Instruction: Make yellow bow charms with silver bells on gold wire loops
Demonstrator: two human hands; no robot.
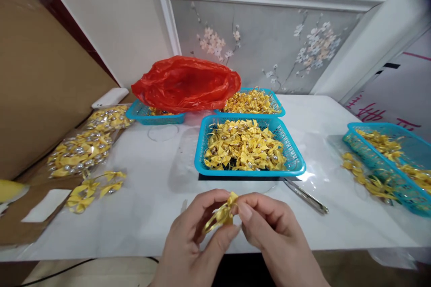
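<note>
My left hand [193,237] and my right hand [272,228] meet at the near edge of the white table [151,215]. Both pinch one small yellow ribbon bow [224,213] with a gold loop between the fingertips. Just beyond the hands stands a blue basket [292,152] heaped with the same yellow bows. Metal tweezers [306,197] lie on the table to the right of my right hand.
Two more blue baskets sit at the back, one [148,114] under a red plastic bag [185,83], one [279,107] full of bows. Another blue basket [380,161] is at the right. Bagged bows [81,150] and loose bows [90,188] lie left.
</note>
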